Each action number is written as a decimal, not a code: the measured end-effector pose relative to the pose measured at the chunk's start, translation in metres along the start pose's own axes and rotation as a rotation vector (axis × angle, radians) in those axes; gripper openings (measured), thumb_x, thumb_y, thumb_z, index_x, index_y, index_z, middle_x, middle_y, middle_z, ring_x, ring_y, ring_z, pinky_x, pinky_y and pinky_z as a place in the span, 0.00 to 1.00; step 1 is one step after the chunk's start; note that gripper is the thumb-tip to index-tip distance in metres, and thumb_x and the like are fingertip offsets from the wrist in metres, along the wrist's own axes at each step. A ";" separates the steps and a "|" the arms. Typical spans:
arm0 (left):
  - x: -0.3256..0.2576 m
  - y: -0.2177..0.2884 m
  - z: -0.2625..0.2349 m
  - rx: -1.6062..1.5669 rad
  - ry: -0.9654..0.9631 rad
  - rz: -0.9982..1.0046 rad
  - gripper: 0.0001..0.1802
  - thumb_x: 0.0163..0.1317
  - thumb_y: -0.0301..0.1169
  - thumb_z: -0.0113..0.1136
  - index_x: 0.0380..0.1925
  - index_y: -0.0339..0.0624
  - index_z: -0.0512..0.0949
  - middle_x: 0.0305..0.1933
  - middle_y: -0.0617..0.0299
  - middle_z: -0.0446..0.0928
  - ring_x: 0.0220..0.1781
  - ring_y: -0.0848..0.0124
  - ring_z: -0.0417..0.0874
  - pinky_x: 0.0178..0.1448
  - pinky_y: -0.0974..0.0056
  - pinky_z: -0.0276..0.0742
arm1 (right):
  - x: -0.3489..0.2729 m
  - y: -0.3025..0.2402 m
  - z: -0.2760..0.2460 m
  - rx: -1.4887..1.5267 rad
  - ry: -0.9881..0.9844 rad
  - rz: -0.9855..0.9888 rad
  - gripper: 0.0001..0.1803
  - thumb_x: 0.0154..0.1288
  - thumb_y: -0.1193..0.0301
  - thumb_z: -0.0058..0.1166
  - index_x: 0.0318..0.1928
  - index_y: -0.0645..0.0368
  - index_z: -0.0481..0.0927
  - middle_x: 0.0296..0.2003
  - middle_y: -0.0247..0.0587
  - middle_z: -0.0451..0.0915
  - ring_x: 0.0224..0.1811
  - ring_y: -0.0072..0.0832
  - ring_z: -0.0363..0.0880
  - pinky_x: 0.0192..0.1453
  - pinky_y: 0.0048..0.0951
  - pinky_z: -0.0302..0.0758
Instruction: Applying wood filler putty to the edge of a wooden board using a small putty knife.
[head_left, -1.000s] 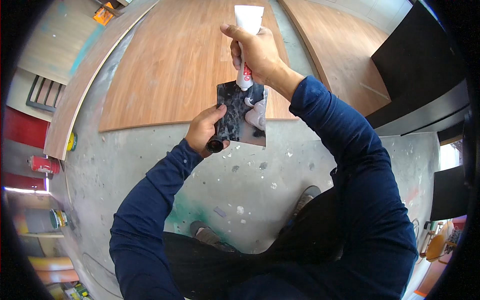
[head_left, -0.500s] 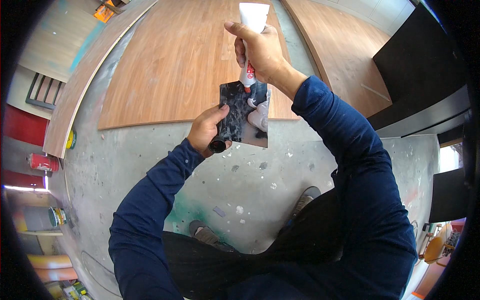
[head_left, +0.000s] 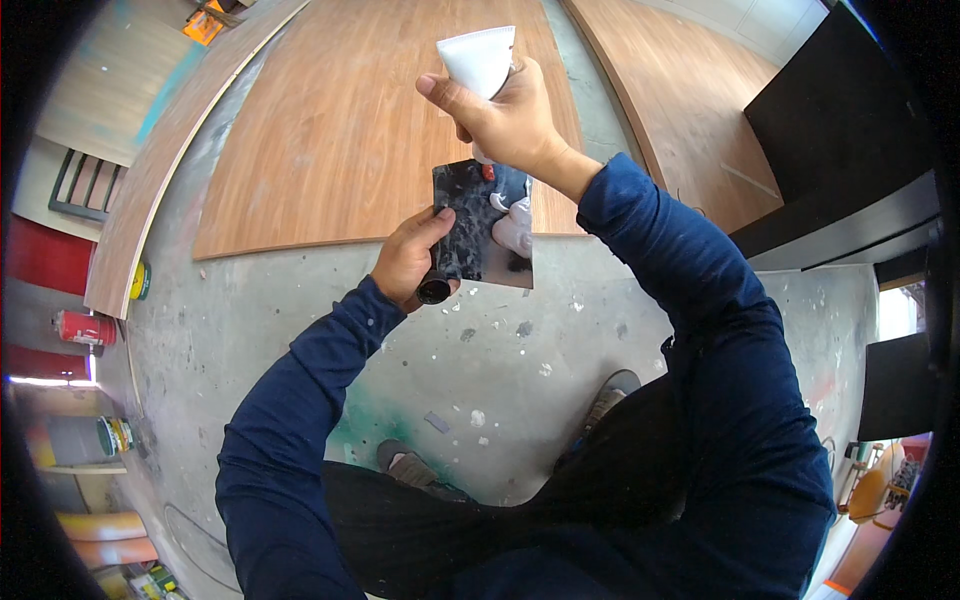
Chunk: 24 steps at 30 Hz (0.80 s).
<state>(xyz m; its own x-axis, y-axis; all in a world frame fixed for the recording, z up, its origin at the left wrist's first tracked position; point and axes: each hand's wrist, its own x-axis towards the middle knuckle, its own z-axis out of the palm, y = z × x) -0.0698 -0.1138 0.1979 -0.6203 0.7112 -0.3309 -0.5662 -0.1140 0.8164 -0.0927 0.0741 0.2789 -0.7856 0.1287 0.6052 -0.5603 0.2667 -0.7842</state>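
Tube [head_left: 478, 60] and dark plate [head_left: 466, 228] are at upper centre of the head view. The right hand [head_left: 515, 118] wraps the white tube, its lower end over the plate; the left hand [head_left: 408, 258] pinches the plate's left edge. The tube seems light, soft and squeezable, best gripped mid-body; the plate looks thin, likely slippery near the pale paste [head_left: 513, 232], safest held by its left edge.

Paste [head_left: 513, 232] lies on the right side of the plate [head_left: 465, 240], the tube [head_left: 478, 62] over its far edge, a board [head_left: 330, 130] beyond
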 end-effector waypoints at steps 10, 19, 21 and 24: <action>0.007 0.000 -0.058 -0.108 0.090 0.084 0.21 0.79 0.43 0.46 0.57 0.39 0.75 0.42 0.61 0.85 0.25 0.73 0.84 0.22 0.68 0.78 | 0.040 0.066 -0.047 0.437 0.341 0.259 0.11 0.71 0.65 0.55 0.38 0.61 0.77 0.34 0.46 0.84 0.36 0.30 0.84 0.40 0.39 0.79; 0.012 -0.004 -0.093 -0.151 0.178 0.108 0.16 0.78 0.44 0.49 0.51 0.45 0.77 0.42 0.64 0.85 0.31 0.75 0.84 0.24 0.67 0.75 | -0.139 0.204 -0.033 -0.558 -0.851 0.646 0.26 0.63 0.58 0.68 0.53 0.63 0.79 0.41 0.59 0.85 0.43 0.49 0.85 0.46 0.47 0.80; 0.014 -0.004 -0.092 -0.143 0.165 0.110 0.15 0.78 0.43 0.49 0.51 0.46 0.77 0.43 0.64 0.85 0.32 0.75 0.84 0.24 0.67 0.75 | -0.185 0.213 -0.020 -0.648 -0.990 0.557 0.30 0.59 0.56 0.71 0.52 0.66 0.78 0.39 0.62 0.85 0.44 0.55 0.85 0.47 0.49 0.81; 0.016 -0.006 -0.092 -0.158 0.206 0.090 0.13 0.77 0.40 0.50 0.45 0.44 0.77 0.37 0.64 0.82 0.28 0.73 0.82 0.23 0.65 0.77 | -0.230 0.211 -0.012 -0.735 -1.151 0.573 0.36 0.57 0.54 0.73 0.53 0.69 0.72 0.42 0.64 0.83 0.48 0.58 0.84 0.51 0.51 0.80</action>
<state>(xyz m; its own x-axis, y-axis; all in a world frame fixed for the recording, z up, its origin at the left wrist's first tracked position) -0.1262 -0.1660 0.1442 -0.7604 0.5388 -0.3627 -0.5712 -0.2889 0.7683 -0.0268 0.1124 -0.0241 -0.8163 -0.3355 -0.4702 -0.1297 0.8997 -0.4168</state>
